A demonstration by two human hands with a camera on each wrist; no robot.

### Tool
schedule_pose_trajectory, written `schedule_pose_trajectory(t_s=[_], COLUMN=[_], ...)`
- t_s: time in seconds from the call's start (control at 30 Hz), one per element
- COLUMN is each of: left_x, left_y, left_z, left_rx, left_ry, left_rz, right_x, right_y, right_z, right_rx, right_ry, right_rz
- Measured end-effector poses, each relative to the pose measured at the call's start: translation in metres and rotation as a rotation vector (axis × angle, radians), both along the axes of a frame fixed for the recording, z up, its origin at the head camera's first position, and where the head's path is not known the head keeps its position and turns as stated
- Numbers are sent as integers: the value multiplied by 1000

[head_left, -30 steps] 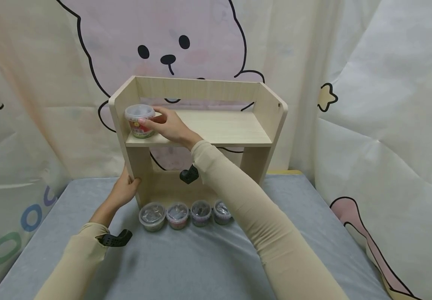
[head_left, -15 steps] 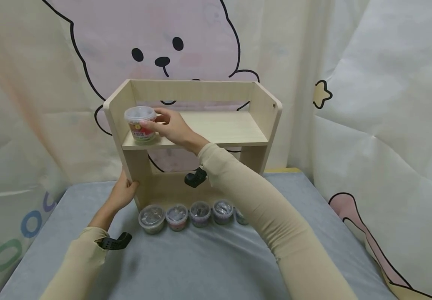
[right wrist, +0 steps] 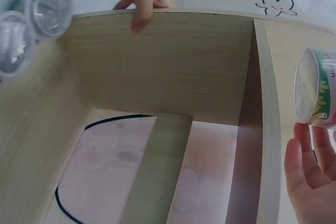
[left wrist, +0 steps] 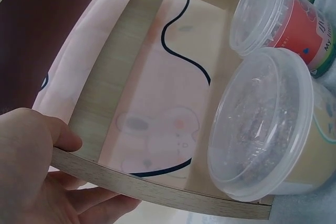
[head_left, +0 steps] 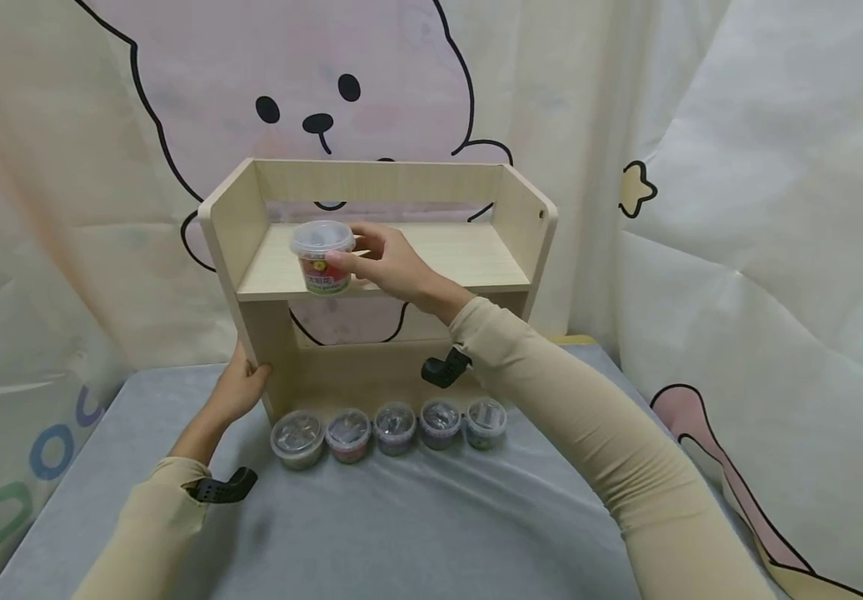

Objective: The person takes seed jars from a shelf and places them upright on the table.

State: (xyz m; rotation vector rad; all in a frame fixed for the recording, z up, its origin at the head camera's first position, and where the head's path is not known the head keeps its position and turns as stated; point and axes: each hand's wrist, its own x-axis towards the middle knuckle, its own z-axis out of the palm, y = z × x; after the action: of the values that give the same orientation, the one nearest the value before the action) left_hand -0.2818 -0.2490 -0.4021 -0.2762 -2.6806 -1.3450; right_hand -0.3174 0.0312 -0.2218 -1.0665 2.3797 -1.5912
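My right hand (head_left: 401, 267) grips a small clear plastic cup (head_left: 322, 271) with a pale lid and a red and green label, thumb in front and fingers behind. It holds the cup upright over the front left part of the upper board (head_left: 439, 250) of a light wooden shelf unit. In the right wrist view the cup (right wrist: 325, 90) shows its base and its flower-printed label. My left hand (head_left: 239, 390) holds the front edge of the unit's left side panel (left wrist: 184, 195) low down, thumb inside and fingers outside.
Several lidded plastic tubs (head_left: 394, 429) stand in a row on the blue-grey tablecloth (head_left: 401, 525), in front of the unit's lower board. The leftmost tub (left wrist: 257, 129) is wider. A printed curtain (head_left: 551, 108) hangs behind and at both sides.
My right hand has moved the cup rightward from the left end of the upper board. The rightmost tub, earlier behind the right sleeve, now shows. My left hand stays on the side panel.
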Motion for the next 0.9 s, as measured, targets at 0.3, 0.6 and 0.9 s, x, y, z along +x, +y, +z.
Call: schedule_pose_trajectory(t_s=[0.3,0.6,0.9], left_x=[6,5,2], left_y=[-2,-1,1], left_z=[1,1,0], left_rx=[-22,-18,5], left_ry=[-27,-21,10], left_rz=[16,28,8], right_x=[12,21,31], right_y=[34,61,89], right_z=[-8,-18,-24], right_rx=[-16,-45,-22], right_ry=[-25,18,0], right_rz=[7,14,3])
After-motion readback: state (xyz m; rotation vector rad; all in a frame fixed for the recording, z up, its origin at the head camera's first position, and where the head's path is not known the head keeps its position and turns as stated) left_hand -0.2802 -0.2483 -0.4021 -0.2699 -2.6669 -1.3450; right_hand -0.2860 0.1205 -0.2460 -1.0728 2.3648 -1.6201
